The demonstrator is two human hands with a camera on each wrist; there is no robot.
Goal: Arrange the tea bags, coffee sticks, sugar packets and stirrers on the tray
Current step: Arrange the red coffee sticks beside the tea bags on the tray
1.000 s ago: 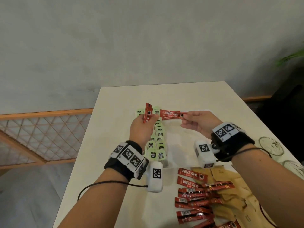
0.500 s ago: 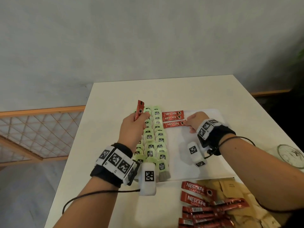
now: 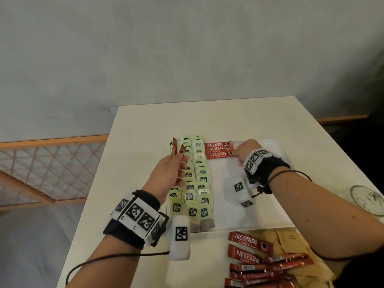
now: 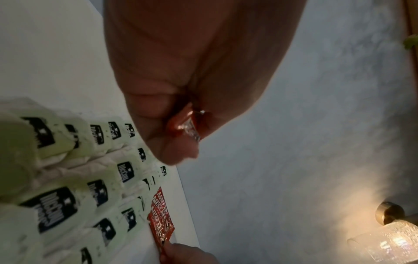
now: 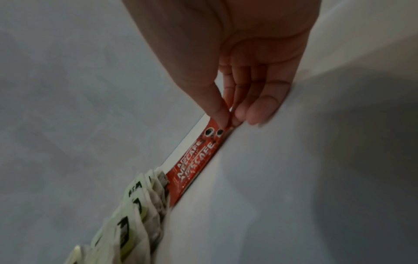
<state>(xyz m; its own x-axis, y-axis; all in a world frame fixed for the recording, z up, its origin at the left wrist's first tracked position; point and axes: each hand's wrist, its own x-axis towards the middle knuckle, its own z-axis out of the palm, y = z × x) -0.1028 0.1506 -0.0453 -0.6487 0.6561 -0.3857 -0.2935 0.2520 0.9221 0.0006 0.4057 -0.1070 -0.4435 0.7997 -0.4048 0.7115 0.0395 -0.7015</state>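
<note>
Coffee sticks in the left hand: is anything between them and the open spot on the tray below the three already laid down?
Only the tea bag rows lie between the left hand with its coffee sticks and the bare tray. The right hand pinches the nearest laid stick, just above that spot.

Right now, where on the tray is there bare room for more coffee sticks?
Bare tray lies below the three laid coffee sticks, right of the tea bags; the right hand and wrist sit over part of it. The tray's left side is packed with tea bags.
</note>
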